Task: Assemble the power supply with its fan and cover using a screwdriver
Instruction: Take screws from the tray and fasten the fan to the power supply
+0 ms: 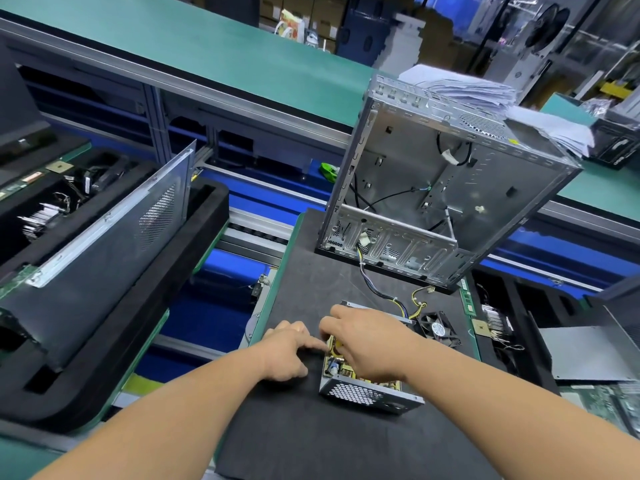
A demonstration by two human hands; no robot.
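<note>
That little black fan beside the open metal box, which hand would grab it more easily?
The right hand, probably. The fan lies on the mat just right of the power supply, next to that hand. The left hand is on the box's far side and would have to cross over.

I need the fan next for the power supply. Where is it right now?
In the head view the fan lies on the black mat, just right of the open power supply and beyond the right hand, near the computer case.
</note>
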